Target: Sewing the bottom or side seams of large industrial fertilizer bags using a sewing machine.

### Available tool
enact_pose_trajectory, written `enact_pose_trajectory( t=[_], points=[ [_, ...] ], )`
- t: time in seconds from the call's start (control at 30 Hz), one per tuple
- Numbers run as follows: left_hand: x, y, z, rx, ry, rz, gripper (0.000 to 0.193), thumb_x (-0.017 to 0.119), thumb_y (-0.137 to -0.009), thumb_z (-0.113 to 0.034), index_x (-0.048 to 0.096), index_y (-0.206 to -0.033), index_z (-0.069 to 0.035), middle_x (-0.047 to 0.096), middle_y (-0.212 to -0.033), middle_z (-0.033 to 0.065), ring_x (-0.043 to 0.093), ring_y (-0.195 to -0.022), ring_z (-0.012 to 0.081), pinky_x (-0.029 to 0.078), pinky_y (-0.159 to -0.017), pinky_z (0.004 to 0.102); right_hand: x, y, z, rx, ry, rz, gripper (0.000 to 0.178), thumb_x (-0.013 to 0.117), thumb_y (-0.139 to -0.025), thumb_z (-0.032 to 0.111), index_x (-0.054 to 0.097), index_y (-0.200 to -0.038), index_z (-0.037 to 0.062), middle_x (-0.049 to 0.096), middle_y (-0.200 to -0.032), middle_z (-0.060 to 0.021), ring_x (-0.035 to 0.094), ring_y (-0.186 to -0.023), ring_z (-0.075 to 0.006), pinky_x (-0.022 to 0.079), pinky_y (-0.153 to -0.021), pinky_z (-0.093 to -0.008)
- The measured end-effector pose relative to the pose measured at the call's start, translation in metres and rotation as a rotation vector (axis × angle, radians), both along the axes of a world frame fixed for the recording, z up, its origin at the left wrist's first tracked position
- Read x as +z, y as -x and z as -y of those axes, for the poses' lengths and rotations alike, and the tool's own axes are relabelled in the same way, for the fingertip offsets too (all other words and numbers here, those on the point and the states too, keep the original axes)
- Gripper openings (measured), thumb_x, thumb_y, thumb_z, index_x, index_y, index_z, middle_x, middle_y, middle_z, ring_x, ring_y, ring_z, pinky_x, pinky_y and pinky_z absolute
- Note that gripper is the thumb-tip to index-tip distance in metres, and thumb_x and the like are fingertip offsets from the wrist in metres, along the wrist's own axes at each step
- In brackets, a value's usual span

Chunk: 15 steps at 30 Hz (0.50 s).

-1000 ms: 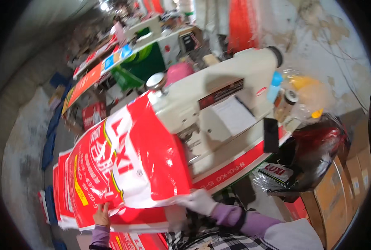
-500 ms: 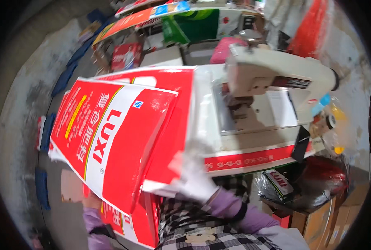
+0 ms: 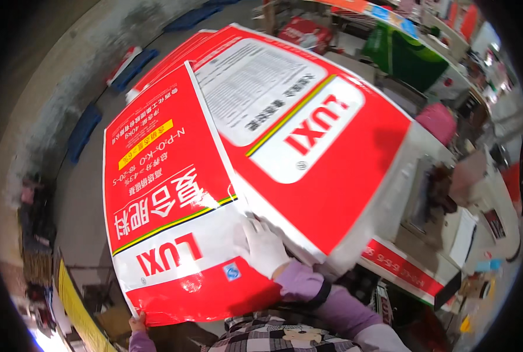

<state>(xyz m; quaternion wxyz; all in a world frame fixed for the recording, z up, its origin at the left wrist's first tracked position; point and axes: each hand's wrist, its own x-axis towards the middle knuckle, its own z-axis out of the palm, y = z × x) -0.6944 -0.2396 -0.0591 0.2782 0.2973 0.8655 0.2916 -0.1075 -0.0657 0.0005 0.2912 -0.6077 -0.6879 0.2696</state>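
A red and white woven sack (image 3: 173,281) lies flat and slanted before me. My left hand (image 3: 137,321) pinches its lower left corner between thumb and fingers. In a white glove, my right hand (image 3: 264,246) lies on the sack near its right edge, fingers stretched out and slightly apart. Beneath and beyond it is a stack of similar red sacks, the top one (image 3: 332,205) showing a white panel and a yellow-green stripe. The right forearm wears a purple sleeve with a dark band.
A white sewing machine (image 3: 481,193) stands on a table at the right. Behind are a pink bundle (image 3: 437,123) and green sheeting (image 3: 390,53). Blue folded pieces (image 3: 85,132) lie along the floor at the left, beside a yellow strip (image 3: 82,305).
The view has swung left, so the sewing machine sits farther right. The top sack has been turned and drawn nearer to me. My right hand now rests on that sack.
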Motion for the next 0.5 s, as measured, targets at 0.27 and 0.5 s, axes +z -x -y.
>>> enact_pose_trajectory(
  t=[0.27,0.5],
  points=[
    [-0.046,-0.025,-0.016,0.278,0.111,0.375,0.015,0.072,-0.081,-0.012,0.062,-0.093,-0.01,0.062,-0.069,0.0014,0.052,-0.046,0.015,0.032,-0.034,0.0276,-0.129,-0.026,-0.032,-0.079,0.66,-0.241,0.044,0.061,-0.083,0.037,0.058,-0.113,0.0056,0.066,-0.094,-0.0148,0.065,-0.085,-0.0288,0.049,-0.078,-0.0387],
    [-0.142,-0.031,-0.059,0.425,0.421,0.416,0.016,0.072,-0.082,-0.017,0.058,-0.088,-0.013,0.05,-0.063,0.0001,0.04,-0.043,0.0143,0.028,-0.036,0.028,-0.16,-0.003,-0.103,-0.423,0.607,-0.495,0.031,0.058,-0.087,0.031,0.067,-0.097,0.0032,0.068,-0.083,-0.0148,0.064,-0.074,-0.0295,0.05,-0.071,-0.0386]
  ],
)
